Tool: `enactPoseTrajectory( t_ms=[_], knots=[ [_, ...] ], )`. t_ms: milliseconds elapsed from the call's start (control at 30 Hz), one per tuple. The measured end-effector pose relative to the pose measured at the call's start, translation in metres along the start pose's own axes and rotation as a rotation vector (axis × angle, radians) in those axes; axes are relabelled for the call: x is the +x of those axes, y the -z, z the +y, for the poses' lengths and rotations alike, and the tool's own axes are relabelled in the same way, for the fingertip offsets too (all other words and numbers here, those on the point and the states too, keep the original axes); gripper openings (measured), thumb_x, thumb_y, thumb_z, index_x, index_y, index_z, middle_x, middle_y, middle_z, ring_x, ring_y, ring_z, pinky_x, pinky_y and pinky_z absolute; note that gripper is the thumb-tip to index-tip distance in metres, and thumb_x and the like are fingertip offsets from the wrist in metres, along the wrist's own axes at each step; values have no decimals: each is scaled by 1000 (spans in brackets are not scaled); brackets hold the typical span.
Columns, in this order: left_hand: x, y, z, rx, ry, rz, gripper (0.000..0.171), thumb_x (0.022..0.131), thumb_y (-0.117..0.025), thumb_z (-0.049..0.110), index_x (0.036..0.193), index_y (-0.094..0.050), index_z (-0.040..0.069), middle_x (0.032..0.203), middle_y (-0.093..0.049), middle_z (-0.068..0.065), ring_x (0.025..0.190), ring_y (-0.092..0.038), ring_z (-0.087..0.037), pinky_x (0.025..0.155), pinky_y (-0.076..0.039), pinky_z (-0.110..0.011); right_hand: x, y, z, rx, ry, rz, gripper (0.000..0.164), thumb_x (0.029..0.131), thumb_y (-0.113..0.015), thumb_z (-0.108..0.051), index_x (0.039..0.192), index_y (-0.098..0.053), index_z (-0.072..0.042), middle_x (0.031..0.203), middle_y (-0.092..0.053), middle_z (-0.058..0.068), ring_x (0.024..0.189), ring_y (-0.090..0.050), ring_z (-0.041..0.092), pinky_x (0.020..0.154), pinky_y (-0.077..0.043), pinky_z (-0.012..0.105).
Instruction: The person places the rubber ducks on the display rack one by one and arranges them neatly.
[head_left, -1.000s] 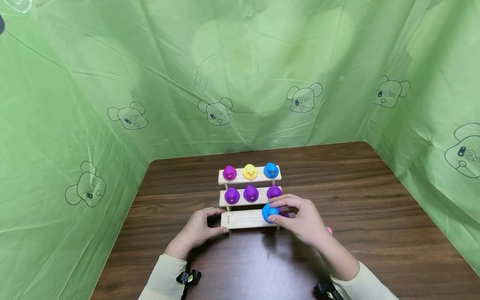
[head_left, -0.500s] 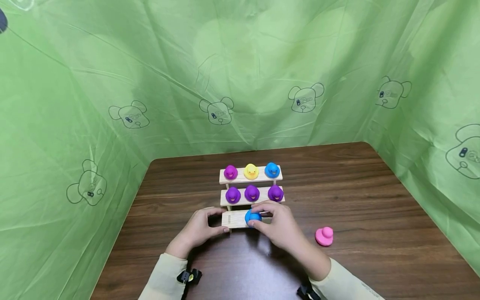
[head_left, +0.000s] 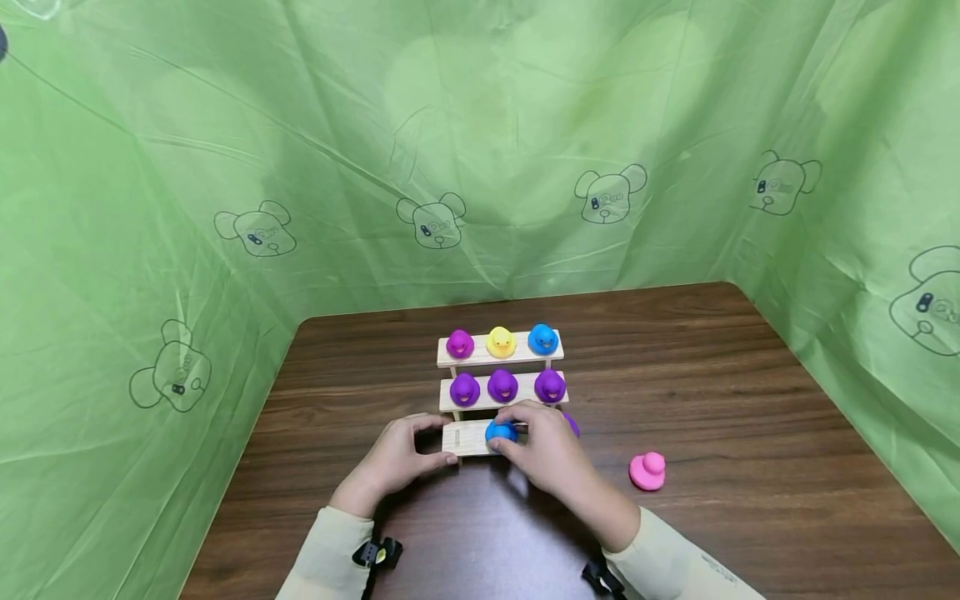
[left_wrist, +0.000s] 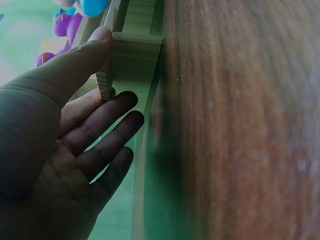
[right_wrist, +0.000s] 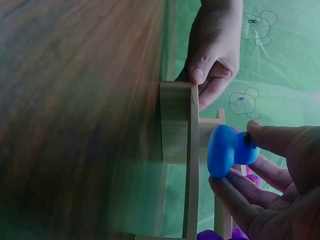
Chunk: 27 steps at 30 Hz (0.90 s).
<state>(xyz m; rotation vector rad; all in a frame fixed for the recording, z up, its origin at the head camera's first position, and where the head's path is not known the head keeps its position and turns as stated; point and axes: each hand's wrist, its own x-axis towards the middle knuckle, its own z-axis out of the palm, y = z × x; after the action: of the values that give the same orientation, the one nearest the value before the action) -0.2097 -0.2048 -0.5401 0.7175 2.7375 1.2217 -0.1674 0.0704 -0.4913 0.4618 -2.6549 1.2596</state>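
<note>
A three-tier wooden stand (head_left: 477, 447) stands on the table. My left hand (head_left: 397, 457) holds the left end of its lowest tier, thumb on one edge and index finger on the other, as the left wrist view shows. In my right hand (head_left: 551, 446) a blue rubber duck (head_left: 499, 432) is pinched between thumb and fingers. The duck (right_wrist: 220, 152) hangs just above the lowest tier, with a small gap under it in the right wrist view. A purple duck (head_left: 572, 424) shows partly behind my right hand, at that tier's right end.
The middle tier bears purple ducks (head_left: 502, 386). On the top tier sit a magenta duck (head_left: 460, 344), a yellow duck (head_left: 501, 342) and a blue duck (head_left: 543, 339). A pink duck (head_left: 648, 472) rests on the table at right. Green cloth (head_left: 510, 150) surrounds the table.
My right hand has carried the blue duck leftward, from the right part of the lowest tier to above its middle. The pink duck has come into full view. My left hand stays put.
</note>
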Motion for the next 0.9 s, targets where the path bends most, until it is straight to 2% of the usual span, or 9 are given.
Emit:
enactPoseTrajectory(
  t_ms=[267,433,733,900],
  knots=[
    [0,0,1,1,3,0,51,77,-96,34,122,-76,19,120,-73,10,118,-65,-11,107,-51,-40,-1,-4,1,-85,-1,-24,19,83,-91,-20,96,-77,-17,97,-70,-5,91,-65,14,82,-56,37],
    [0,0,1,2,5,1,51,77,-96,33,122,-76,19,120,-73,10,118,-65,-11,107,-51,-40,-1,-4,3,-130,7,-28,19,84,-90,-23,97,-77,-18,98,-70,-6,92,-66,15,83,-57,37],
    [0,0,1,6,1,5,51,77,-96,34,122,-76,20,119,-73,11,117,-66,-11,107,-51,-40,-1,-2,2,-115,29,-9,23,84,-91,-20,101,-77,-14,100,-72,-2,95,-67,17,86,-57,40],
    [0,0,1,14,7,2,51,77,-96,34,122,-76,20,119,-74,11,118,-66,-11,107,-51,-40,-3,3,1,-107,40,10,25,82,-92,-20,101,-78,-15,102,-73,-3,101,-68,19,90,-56,42]
  ],
)
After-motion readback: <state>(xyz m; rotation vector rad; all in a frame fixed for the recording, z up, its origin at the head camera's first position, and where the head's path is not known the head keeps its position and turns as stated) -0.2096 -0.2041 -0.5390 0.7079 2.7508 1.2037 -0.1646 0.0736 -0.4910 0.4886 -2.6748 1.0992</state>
